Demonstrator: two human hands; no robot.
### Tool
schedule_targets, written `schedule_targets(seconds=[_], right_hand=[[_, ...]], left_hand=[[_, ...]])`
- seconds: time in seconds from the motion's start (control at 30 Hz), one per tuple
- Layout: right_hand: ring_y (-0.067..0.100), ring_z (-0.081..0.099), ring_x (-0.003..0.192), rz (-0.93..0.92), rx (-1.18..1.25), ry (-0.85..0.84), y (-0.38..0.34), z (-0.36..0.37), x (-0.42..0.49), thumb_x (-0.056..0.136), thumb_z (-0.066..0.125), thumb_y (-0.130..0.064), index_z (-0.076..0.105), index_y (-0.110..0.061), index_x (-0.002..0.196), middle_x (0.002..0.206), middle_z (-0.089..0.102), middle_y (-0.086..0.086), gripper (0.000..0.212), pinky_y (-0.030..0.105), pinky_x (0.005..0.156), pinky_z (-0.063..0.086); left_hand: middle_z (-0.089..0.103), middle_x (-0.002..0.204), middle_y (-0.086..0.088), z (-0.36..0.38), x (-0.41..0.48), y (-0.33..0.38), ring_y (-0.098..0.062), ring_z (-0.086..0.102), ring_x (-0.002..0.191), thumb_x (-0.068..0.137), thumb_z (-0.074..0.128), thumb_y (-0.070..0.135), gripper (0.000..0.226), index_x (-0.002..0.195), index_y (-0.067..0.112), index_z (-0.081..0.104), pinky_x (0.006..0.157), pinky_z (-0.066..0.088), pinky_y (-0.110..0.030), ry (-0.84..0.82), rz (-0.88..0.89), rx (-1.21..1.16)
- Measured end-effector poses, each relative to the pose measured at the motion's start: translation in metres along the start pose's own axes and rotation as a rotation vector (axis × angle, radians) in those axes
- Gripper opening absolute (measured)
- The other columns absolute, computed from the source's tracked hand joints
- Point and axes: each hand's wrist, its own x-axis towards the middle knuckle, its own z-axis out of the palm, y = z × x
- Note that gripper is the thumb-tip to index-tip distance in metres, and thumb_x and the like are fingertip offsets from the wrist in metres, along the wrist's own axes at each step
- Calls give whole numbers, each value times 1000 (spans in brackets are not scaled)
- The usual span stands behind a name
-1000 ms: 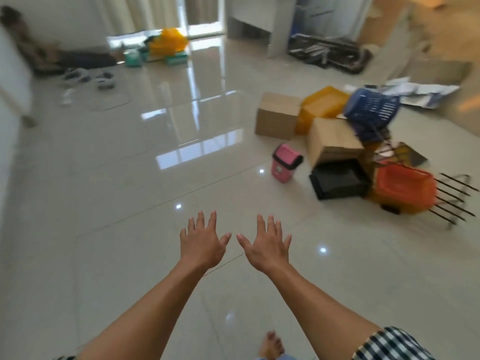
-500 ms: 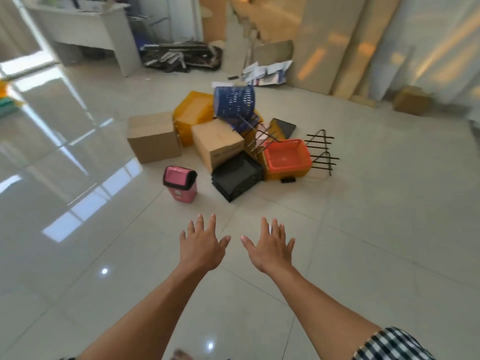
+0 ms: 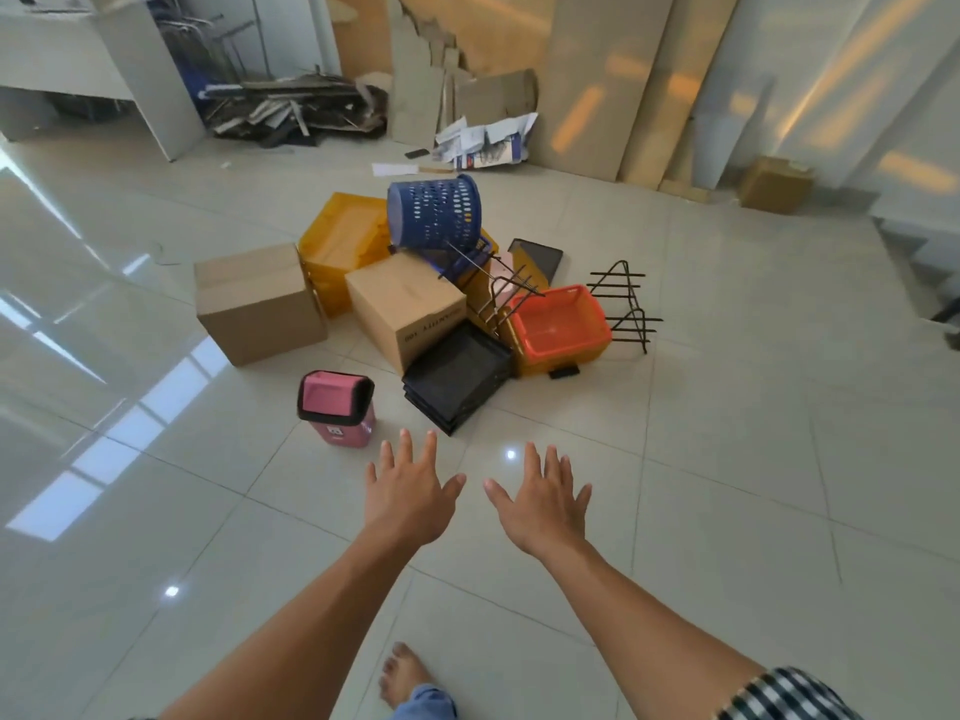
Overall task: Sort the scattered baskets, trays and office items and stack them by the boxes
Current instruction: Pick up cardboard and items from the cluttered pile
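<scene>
A pile lies on the tiled floor ahead of me. Two cardboard boxes (image 3: 257, 304) (image 3: 402, 304) stand at its left. Behind them sit yellow bins (image 3: 343, 236), and a blue perforated basket (image 3: 434, 213) is tipped on top. An orange basket (image 3: 558, 324) sits at the right, beside a black wire rack (image 3: 626, 309). Stacked black trays (image 3: 457, 374) lie at the front, and a pink lidded bin (image 3: 336, 407) stands apart at the front left. My left hand (image 3: 408, 491) and my right hand (image 3: 543, 498) are stretched out, fingers spread, holding nothing, short of the pile.
Cardboard sheets (image 3: 597, 80) lean on the back wall, with scattered papers (image 3: 483, 140) and dark debris (image 3: 291, 109) below. A white desk (image 3: 98, 65) stands at the far left. A small box (image 3: 776, 184) sits at the back right. My bare foot (image 3: 402, 672) is on the floor below.
The view has swung right and closer, so the pile has shifted to the middle and grown larger. Both hands stay outstretched and spread.
</scene>
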Motion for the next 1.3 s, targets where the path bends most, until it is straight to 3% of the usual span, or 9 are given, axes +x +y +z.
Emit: schedule_targets(seconds=[0.27,0.67,1.1,1.3], right_hand=[[30,-4,156,-113,-38,-40,-143,24,49,92,31,-78,3,-27,162,170,0,7,90,62,120,4],[29,-2,156,-474,-158,-129,-346,68,109,92,31,-78,3,-26,162,170,1,7,91,62,120,2],[28,-4,156,-659,-214,-273,-538,89,247,94,31,-76,4,-26,162,170,-2,7,89,62,121,2],[28,-4,156,-676,-188,-255,-608,81,320,93,30,-77,2,-27,162,170,-2,7,90,62,120,1]], left_hand=[[0,169,-9,-49,59,-119,-36,4,154,97,30,69,79,160,31,2,123,12,-56,10,-98,3],[2,169,-9,-103,90,-285,-34,6,154,98,29,67,78,161,28,3,123,14,-53,84,-473,-96],[-1,169,-9,-180,220,-409,-35,1,155,100,27,66,77,161,28,0,123,8,-54,46,-709,-111],[0,169,-9,-226,295,-439,-35,2,154,100,28,66,77,161,28,0,122,8,-54,50,-718,-88]])
